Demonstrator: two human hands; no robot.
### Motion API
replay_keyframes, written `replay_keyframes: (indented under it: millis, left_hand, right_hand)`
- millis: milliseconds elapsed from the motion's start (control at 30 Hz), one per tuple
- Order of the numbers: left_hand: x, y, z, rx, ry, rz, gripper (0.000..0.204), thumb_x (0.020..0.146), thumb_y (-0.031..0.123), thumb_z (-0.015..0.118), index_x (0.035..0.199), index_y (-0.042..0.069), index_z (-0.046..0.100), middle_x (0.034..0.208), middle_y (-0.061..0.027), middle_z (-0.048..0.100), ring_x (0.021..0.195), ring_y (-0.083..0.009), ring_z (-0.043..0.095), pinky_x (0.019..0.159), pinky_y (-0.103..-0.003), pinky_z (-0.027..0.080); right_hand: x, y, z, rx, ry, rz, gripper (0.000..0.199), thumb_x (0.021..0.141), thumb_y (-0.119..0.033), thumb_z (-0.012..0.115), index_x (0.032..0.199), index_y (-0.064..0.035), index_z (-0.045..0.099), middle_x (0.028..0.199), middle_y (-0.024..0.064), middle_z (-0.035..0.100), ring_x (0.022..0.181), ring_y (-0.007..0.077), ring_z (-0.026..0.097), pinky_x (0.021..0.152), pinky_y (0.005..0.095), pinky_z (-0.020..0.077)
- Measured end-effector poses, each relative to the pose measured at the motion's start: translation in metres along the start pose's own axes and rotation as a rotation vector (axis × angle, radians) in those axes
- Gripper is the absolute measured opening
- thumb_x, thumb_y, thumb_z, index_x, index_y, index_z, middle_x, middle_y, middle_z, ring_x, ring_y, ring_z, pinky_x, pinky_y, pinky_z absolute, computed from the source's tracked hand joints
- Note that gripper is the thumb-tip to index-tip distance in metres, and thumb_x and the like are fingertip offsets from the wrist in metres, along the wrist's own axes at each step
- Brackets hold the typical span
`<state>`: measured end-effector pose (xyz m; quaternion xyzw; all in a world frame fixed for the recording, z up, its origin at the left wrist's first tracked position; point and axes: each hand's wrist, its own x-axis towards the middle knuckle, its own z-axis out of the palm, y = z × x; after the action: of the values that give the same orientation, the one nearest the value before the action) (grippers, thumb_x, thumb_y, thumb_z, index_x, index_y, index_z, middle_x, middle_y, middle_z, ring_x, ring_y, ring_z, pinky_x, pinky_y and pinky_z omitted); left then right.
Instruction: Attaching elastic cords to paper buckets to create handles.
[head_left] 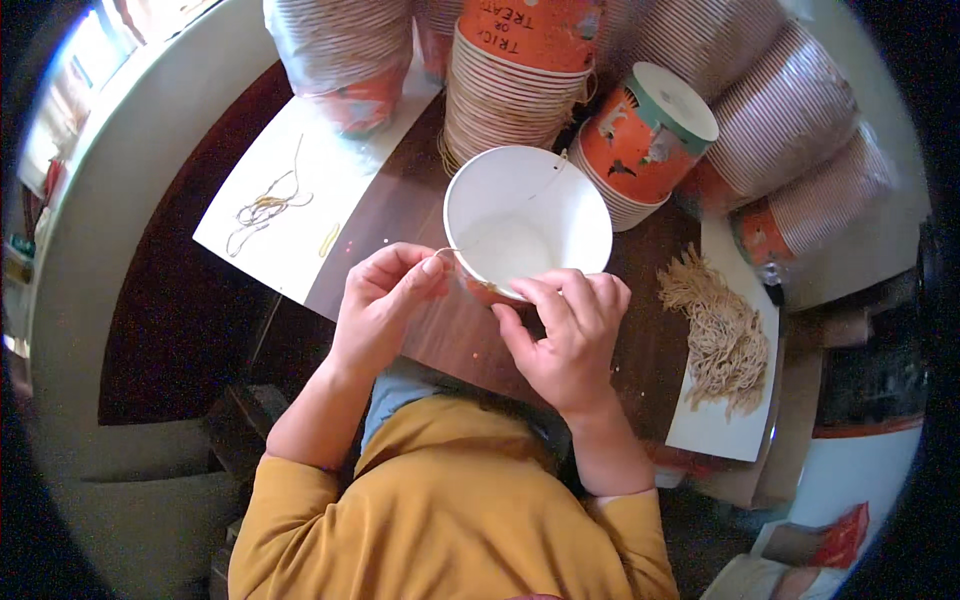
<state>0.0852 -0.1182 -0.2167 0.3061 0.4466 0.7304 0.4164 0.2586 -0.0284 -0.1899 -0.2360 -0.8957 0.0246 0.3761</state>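
Observation:
A paper bucket (570, 215), white inside and orange outside, stands tilted toward me on the brown table. Thumb and forefinger of my left hand (395, 290) pinch a thin string (446, 250) beside the bucket's left rim. The string reaches to the rim; whether it passes through a hole there I cannot make out. My right hand (572, 325) grips the near right side of the bucket, fingers over the rim and thumb against the outer wall. At the bucket's far rim a small hole with a bit of string shows.
A tan bundle of strings (725, 340) lies on a white sheet at the right. Several loose strings (262, 208) rest on another white sheet (300, 255) at the left. Nested bucket stacks (515, 90) line the back, some wrapped in clear plastic; an upside-down bucket (640, 140) tops one stack.

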Motion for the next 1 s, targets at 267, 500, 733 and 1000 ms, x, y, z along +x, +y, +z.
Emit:
replay_keyframes:
  millis: [267,500,733,1000]
  left_hand:
    - [-0.003,-0.006,-0.007,0.595,0.141,0.221,0.019,0.083,0.010,0.069,0.099,0.001,0.062,0.092,-0.0074,0.062,0.074,-0.0123,0.058,0.065,-0.024,0.047]
    - [0.007,0.007,0.004,0.948,-0.227,0.684,0.034,0.069,0.012,0.073,0.102,0.009,0.062,0.107,-0.0087,0.059,0.087,-0.0274,0.060,0.076,-0.038,0.050]
    - [0.024,-0.010,-0.002,0.818,-0.336,0.696,0.028,0.071,0.005,0.073,0.097,0.007,0.061,0.091,-0.0092,0.059,0.082,-0.0275,0.060,0.073,-0.037,0.051]
    - [0.017,-0.019,0.001,0.684,-0.214,0.605,0.036,0.071,0.005,0.073,0.104,0.007,0.060,0.097,-0.0109,0.059,0.083,-0.0260,0.062,0.071,-0.035,0.052]
  right_hand:
    - [0.008,-0.003,0.017,0.013,-0.003,-0.048,0.021,0.071,-0.019,0.074,0.089,-0.0170,0.063,0.090,-0.0014,0.056,0.087,0.0216,0.052,0.082,0.0398,0.0364]
    - [0.008,-0.004,0.011,0.249,-0.027,0.066,0.011,0.072,-0.011,0.073,0.080,-0.0123,0.066,0.085,0.0004,0.063,0.080,0.0198,0.055,0.082,0.0356,0.0378]
    - [0.011,0.001,-0.007,0.662,-0.074,0.412,0.004,0.078,-0.002,0.067,0.079,-0.0033,0.063,0.085,0.0062,0.064,0.078,0.0167,0.059,0.075,0.0281,0.0463]
    - [0.037,0.014,-0.032,0.316,-0.335,-0.015,0.026,0.071,-0.007,0.070,0.096,-0.0052,0.067,0.100,0.0100,0.063,0.094,0.0270,0.058,0.087,0.0359,0.0445]
